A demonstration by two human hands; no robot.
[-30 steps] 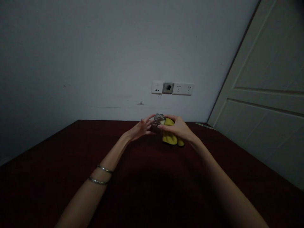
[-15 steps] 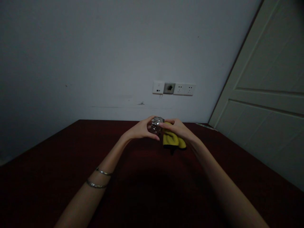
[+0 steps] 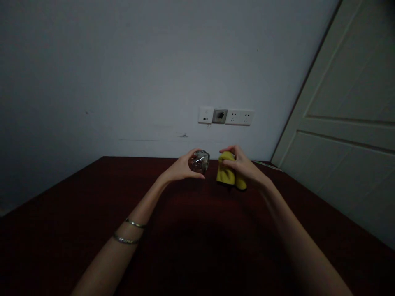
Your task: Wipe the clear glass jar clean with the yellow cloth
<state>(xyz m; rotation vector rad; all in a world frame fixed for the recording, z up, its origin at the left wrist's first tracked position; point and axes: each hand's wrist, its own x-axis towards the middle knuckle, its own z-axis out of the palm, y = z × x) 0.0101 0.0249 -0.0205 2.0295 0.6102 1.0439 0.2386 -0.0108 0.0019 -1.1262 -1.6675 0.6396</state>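
Our half-curled left hand [image 3: 180, 169] grips a clear object [image 3: 200, 162]; our right hand [image 3: 243, 166] pinches yellow cloth [image 3: 225, 175], a gap between, table edge [image 3: 142, 158] behind.

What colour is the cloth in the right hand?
The cloth in the right hand is yellow; it shows in the head view.

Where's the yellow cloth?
Head view, just right of centre: yellow cloth pinched in the right hand, right of the clear rounded object in the left hand.

Dark red tabletop [image 3: 191, 205] — broad, thin pale strip [image 3: 268, 165] at far-right edge
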